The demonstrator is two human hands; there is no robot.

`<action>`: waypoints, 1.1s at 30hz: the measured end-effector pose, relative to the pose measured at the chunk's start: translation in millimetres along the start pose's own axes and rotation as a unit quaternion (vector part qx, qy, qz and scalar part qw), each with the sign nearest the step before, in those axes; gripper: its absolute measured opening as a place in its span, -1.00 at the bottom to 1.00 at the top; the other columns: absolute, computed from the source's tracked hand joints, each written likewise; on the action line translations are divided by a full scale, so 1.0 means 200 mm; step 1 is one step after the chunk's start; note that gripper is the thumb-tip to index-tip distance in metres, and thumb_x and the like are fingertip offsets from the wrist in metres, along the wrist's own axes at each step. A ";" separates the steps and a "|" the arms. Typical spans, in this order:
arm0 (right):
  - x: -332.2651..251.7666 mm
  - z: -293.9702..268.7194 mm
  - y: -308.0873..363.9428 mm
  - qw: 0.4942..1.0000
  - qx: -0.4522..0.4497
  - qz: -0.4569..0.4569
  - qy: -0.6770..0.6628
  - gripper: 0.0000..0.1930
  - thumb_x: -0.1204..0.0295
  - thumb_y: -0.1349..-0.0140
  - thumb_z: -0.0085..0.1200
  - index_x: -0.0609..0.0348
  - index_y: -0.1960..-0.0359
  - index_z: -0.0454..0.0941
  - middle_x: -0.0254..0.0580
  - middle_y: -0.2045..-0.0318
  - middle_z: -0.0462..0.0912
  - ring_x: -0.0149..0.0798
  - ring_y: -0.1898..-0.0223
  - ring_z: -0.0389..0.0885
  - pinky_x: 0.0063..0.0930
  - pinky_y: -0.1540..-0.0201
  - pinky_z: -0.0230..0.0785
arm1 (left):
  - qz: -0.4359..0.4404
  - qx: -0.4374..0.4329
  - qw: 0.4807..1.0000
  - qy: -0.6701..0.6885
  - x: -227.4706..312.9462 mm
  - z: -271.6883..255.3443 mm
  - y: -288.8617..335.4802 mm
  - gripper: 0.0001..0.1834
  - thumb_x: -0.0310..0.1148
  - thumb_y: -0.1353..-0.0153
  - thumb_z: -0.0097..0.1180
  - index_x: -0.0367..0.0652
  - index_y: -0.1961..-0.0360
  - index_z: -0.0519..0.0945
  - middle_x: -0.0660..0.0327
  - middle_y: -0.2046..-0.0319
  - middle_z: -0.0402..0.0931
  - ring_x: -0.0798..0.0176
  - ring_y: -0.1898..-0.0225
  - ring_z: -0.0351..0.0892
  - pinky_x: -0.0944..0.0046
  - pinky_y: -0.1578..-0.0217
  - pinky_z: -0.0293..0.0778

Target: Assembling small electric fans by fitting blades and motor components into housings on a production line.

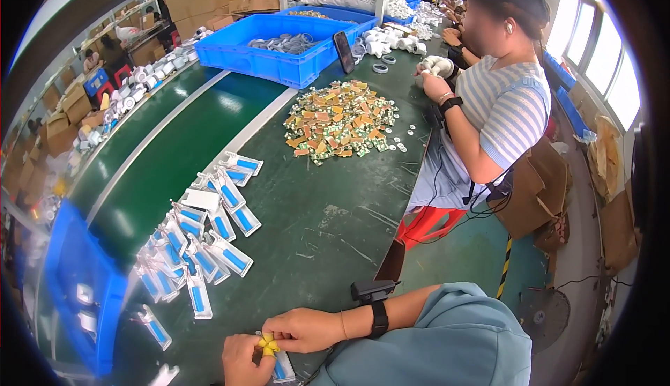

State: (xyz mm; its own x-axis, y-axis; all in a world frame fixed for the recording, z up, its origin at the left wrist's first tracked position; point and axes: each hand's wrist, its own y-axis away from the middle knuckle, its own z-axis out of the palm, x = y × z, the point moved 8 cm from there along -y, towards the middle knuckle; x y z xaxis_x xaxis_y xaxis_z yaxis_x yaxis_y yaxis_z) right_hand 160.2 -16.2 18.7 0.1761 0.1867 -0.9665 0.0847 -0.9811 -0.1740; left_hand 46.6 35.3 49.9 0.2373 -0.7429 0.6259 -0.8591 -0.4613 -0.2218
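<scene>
Near the bottom edge, my left hand (244,361) and my right hand (304,329) meet with fingers closed around a small yellow piece (268,345) with several arms, whose kind I cannot make out. Just beneath it lies a white casing with a blue insert (283,367), partly covered by my fingers. A similar loose casing (155,328) rests to the left of my hands. Farther off is a heap of white casings with blue inserts (209,246), some with thin wires.
A pile of small circuit boards (340,121) lies mid-table. Behind it stand a phone (343,52) and a blue crate (258,65) of grey rings. Another blue bin (84,288) is at the left. A co-worker (506,100) sits at the right, holding a white part (437,65).
</scene>
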 end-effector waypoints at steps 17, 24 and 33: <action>0.04 0.02 0.01 0.999 -0.031 0.017 0.023 -0.80 0.53 -0.23 0.10 0.17 0.11 0.46 -0.21 0.44 0.57 -0.21 0.46 0.60 -0.35 0.37 0.45 | 0.013 0.042 0.999 -0.003 -0.05 0.01 0.02 -0.73 -0.51 0.16 0.27 -0.17 0.36 0.52 0.18 0.47 0.51 0.08 0.46 0.46 0.15 0.40 0.39; 0.02 0.00 0.00 1.000 -0.012 0.019 -0.003 -0.82 0.52 -0.19 0.10 0.21 0.18 0.46 -0.15 0.49 0.59 -0.14 0.50 0.59 -0.28 0.41 0.40 | 0.008 0.037 0.999 -0.005 -0.04 0.01 0.01 -0.73 -0.51 0.15 0.28 -0.17 0.35 0.53 0.17 0.47 0.51 0.08 0.45 0.47 0.14 0.40 0.40; 0.02 0.01 -0.01 1.000 -0.017 0.018 0.000 -0.81 0.52 -0.19 0.11 0.20 0.15 0.47 -0.18 0.49 0.59 -0.16 0.49 0.59 -0.29 0.40 0.41 | 0.007 0.041 0.999 0.003 -0.03 -0.01 0.01 -0.73 -0.51 0.14 0.29 -0.18 0.35 0.53 0.18 0.47 0.52 0.09 0.48 0.48 0.14 0.41 0.41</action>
State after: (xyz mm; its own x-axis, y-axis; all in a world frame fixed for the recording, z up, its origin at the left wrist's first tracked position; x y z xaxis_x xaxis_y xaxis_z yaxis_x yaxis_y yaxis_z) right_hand 158.4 -13.5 14.4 0.1788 0.1510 -0.9722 0.1109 -0.9849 -0.1326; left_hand 43.5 40.5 46.3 0.2222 -0.7476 0.6259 -0.8224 -0.4886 -0.2916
